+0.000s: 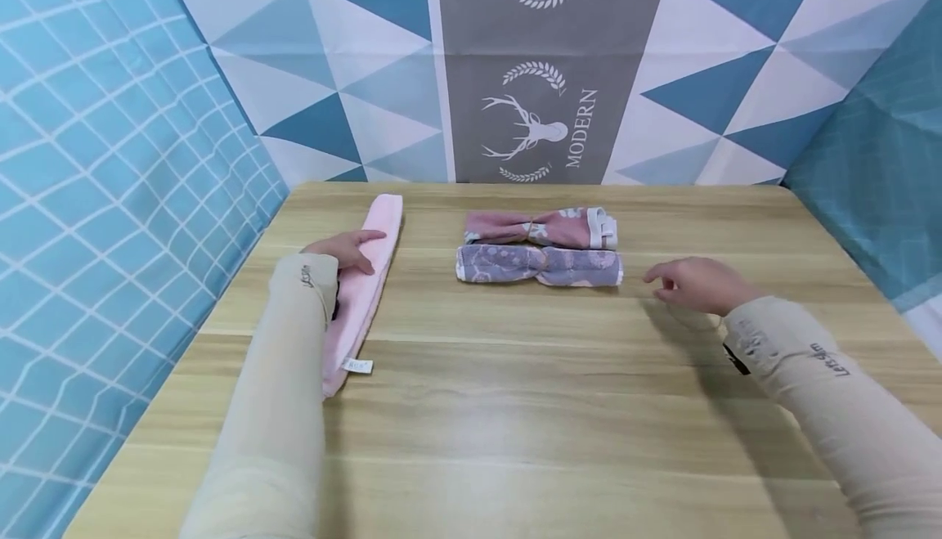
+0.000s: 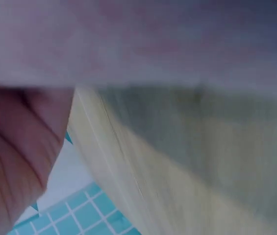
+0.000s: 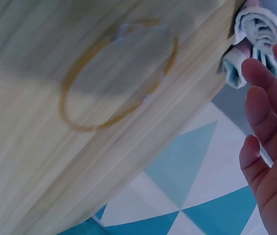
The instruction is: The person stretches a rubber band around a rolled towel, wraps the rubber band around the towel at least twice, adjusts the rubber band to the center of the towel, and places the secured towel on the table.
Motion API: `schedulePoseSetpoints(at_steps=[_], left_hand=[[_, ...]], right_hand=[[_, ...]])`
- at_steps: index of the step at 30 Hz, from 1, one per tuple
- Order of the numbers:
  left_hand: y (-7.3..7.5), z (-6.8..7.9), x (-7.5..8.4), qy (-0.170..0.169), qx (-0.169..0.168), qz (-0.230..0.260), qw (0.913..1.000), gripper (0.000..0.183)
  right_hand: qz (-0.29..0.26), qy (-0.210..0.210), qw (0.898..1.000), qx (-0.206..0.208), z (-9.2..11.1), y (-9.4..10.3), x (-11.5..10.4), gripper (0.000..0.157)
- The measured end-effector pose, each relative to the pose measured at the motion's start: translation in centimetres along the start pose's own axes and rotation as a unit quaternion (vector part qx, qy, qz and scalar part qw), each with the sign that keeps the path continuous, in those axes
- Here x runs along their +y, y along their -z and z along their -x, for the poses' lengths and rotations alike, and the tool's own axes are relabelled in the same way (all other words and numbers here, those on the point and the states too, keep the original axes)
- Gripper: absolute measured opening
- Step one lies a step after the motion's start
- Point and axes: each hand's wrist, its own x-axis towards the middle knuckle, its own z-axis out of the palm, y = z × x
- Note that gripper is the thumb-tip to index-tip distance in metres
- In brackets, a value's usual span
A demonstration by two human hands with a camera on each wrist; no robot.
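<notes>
On the left of the table, a pale pink folded towel [image 1: 368, 294] lies as a long strip with a small white tag [image 1: 358, 366] at its near end. My left hand [image 1: 342, 249] grips its left side, thumb and index finger spread over the top. Blurred pink cloth [image 2: 138, 44] fills the top of the left wrist view, hiding the fingertips beside the palm [image 2: 20, 161]. To the right, my right hand [image 1: 699, 284] hovers over the table, fingers loosely bent and holding nothing. A yellowish rubber band [image 3: 69, 83] lies on the wood near that hand.
Two rolled towels, a dusty pink one [image 1: 500, 228] and a purple-grey one [image 1: 493, 265], lie side by side at the back centre, each cinched by a band. Patterned cloth [image 1: 390, 73] hangs behind the wooden table [image 1: 471, 408], and blue checked cloth [image 1: 88, 195] along its left.
</notes>
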Motion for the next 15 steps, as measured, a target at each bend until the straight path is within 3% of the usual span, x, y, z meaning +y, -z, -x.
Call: schedulePoseSetpoints(at_steps=[4,7,13,15], left_hand=[[-0.3,-0.1,0.5,-0.013,-0.011,0.006,0.9998,0.083],[-0.4,0.0,1.3,-0.014,0.007,-0.016,0.9998,0.081],[-0.5,-0.2,2.7,-0.047,0.039,-0.078,0.9951,0.082],[-0.4,-0.4,3.1,-0.061,0.061,-0.079,0.9932,0.083]], right_hand=[[0.011,-0.002,1.000,0.000,0.6,0.4,1.3,0.022],[0.003,-0.011,1.000,-0.004,1.2,0.4,2.4,0.021],[-0.016,-0.074,0.997,-0.019,2.1,-0.6,4.5,0.031],[-0.024,-0.100,0.994,-0.032,2.3,-0.9,5.2,0.035]])
